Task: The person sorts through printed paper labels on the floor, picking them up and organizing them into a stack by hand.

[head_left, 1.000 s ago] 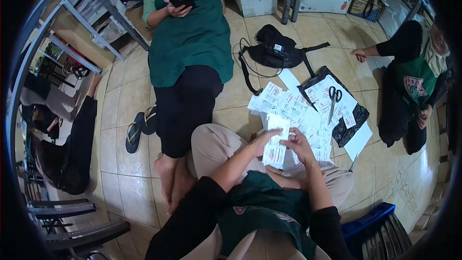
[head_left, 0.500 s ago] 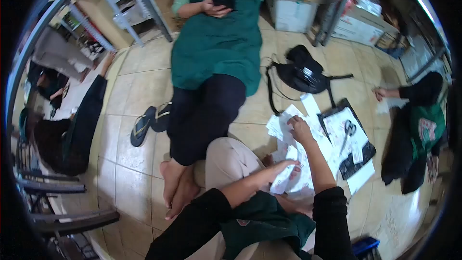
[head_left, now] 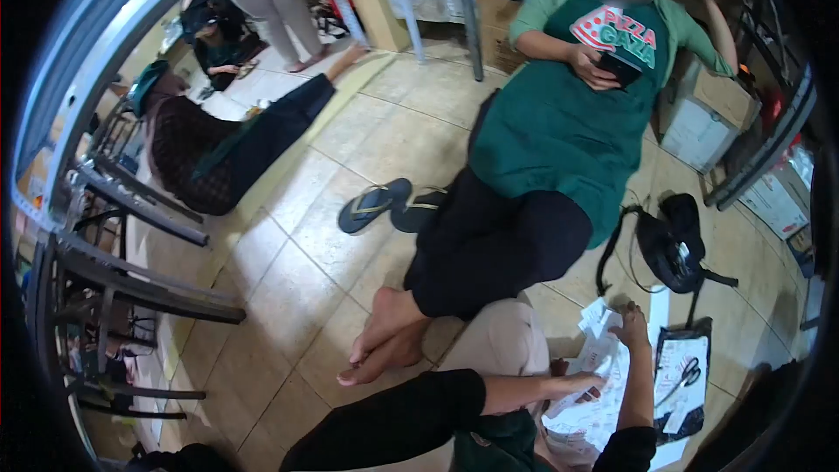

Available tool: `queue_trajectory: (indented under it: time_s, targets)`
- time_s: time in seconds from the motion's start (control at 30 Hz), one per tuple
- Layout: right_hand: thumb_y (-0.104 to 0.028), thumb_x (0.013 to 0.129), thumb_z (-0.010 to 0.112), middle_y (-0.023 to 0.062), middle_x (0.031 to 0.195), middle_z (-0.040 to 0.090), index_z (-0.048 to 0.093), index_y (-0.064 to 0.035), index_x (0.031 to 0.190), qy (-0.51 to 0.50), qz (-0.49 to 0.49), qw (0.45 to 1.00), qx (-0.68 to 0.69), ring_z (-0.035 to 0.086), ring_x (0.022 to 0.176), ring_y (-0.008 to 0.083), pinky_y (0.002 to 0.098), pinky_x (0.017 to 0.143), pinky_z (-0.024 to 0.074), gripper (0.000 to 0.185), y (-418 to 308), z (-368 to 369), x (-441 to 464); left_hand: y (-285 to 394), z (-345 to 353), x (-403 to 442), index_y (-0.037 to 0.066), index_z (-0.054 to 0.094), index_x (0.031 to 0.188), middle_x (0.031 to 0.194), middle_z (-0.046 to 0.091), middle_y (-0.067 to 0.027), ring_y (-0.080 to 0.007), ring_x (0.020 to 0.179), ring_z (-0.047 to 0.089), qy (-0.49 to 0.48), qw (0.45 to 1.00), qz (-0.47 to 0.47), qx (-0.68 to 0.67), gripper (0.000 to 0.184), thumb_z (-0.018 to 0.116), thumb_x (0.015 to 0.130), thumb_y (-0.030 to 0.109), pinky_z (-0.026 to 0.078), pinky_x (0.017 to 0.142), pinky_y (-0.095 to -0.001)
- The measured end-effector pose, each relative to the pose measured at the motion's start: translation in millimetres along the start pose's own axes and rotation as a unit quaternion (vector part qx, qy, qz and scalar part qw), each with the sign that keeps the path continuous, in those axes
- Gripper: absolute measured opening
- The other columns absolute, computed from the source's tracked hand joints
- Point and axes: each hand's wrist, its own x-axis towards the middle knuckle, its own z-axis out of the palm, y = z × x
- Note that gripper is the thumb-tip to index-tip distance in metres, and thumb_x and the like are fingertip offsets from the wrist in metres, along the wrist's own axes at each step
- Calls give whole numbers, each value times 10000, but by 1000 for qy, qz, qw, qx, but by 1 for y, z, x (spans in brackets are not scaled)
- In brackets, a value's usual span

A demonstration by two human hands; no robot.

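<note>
Printed slips (head_left: pixel 577 419) sit in a loose, overlapping spread in front of the person's bent leg (head_left: pixel 502 341); can't tell how much is on the floor and how much on the lap. Progress, my judgement: partway. A few slips gathered in hand, most of the spread uneven and not squared into one stack. Slips are white, thin, with red and dark print too small to read; some lie at angles, edges overlapping.

Left hand (head_left: pixel 584 385): fingers look closed on a small batch of slips, low over the spread. Right hand (head_left: pixel 633 327): at the far edge of the spread, fingers bent; can't tell if gripping.

Just beside: scissors (head_left: pixel 690 372) on a printed sheet (head_left: pixel 672 351), black plastic (head_left: pixel 694 425) under it. Further out: black bag (head_left: pixel 673 249), then a reclining person in a green apron (head_left: pixel 559 144) holding a phone (head_left: pixel 619 70). Dark sandals (head_left: pixel 374 206) well apart.
</note>
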Motion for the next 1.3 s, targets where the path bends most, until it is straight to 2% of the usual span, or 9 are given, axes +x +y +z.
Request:
queue_trajectory:
  time_s: [0.07,0.2,0.33,0.47,0.6,0.67,0.83,0.93,1.3]
  targets:
    - [-228,575,807,226,1026,580,460,-50,1210,123,-83,985,86,565,973,354,408,824,459,745,39,32,-11,11,11,-8,66,589,902,795,557,-23,-106,708,499,-6,1000,-18,-24,346,506,857,398,412,601,-258]
    - [-114,710,683,200,724,581,445,-47,1216,166,154,934,275,591,747,377,393,651,457,564,48,-25,-56,-33,-4,26,63,606,930,861,605,-13,-93,707,510,22,996,-24,-79,408,483,862,446,399,637,-231]
    - [1,795,498,189,962,585,432,-170,1287,377,268,873,157,576,815,396,459,672,463,525,60,-61,-63,-5,-3,5,44,557,1083,1043,591,-33,-118,881,486,11,997,-63,-44,406,470,905,399,415,764,-259]
    - [-68,800,512,118,974,577,562,-48,1083,260,247,927,-107,586,858,307,407,693,476,288,75,-45,-39,-3,1,6,71,572,1022,934,602,-19,-95,760,511,22,993,-82,-84,381,474,890,415,409,657,-248]
    - [-462,602,747,164,915,630,637,-45,814,145,270,952,4,620,827,333,442,656,497,481,96,24,-10,-4,1,15,55,570,1050,951,597,-43,-141,841,512,29,996,-82,1,374,470,879,372,429,726,-287]
    - [-468,653,719,217,871,641,634,-6,895,133,251,953,104,629,817,355,448,691,503,529,85,4,-7,-20,-5,22,89,544,1098,953,567,-30,-143,761,500,1,1000,-30,-1,544,518,803,545,408,658,-293]
    - [-432,704,670,244,836,628,616,53,895,185,173,967,31,609,802,407,452,688,497,524,105,21,6,-7,-4,23,119,478,1152,969,543,-47,-136,750,480,2,999,-41,-18,482,454,844,489,393,596,-284]
    - [-194,710,635,279,1001,578,545,53,1026,169,195,966,13,597,858,412,452,728,495,411,103,19,13,-4,-4,22,114,476,1152,954,539,-47,-132,730,476,8,999,-36,-10,475,457,848,478,393,592,-285]
    - [-179,790,542,268,798,576,572,53,813,310,192,920,146,565,783,430,483,660,429,235,116,10,-44,3,-3,21,110,480,1123,900,524,-44,-124,683,464,21,1000,-14,-5,460,469,840,473,386,551,-293]
